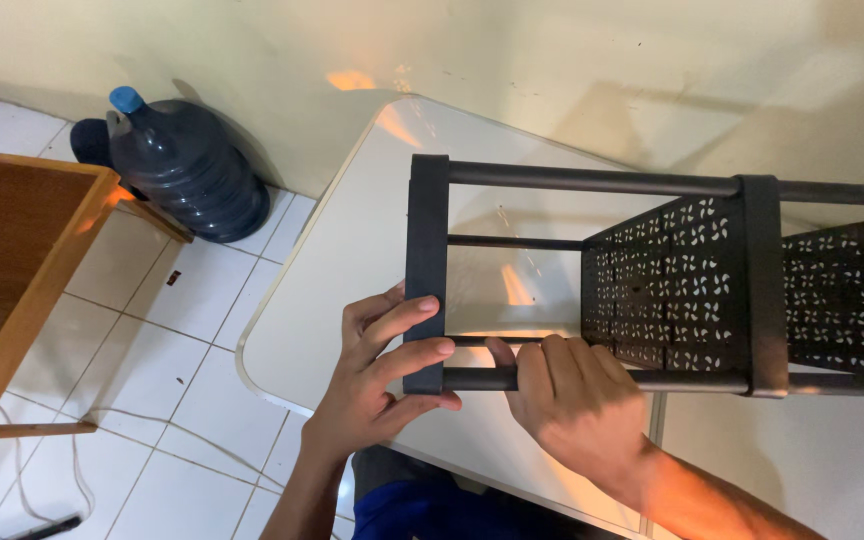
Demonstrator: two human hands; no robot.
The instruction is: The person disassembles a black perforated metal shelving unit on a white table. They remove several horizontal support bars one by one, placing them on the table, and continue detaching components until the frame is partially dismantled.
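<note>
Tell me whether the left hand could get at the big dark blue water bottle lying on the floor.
Probably not as things stand: the left hand grips the black metal rack's end bar, and the water bottle lies well beyond the white table's edge.

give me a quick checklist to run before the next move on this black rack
1. Left hand grips the rack's end bracket: ok.
2. Right hand wraps the lower tube: ok.
3. Tube seated fully in the bracket: cannot tell, fingers cover the joint.
4. Rack lies on the white table: ok.
5. Perforated shelf panel fixed between the tubes: cannot tell.
</note>
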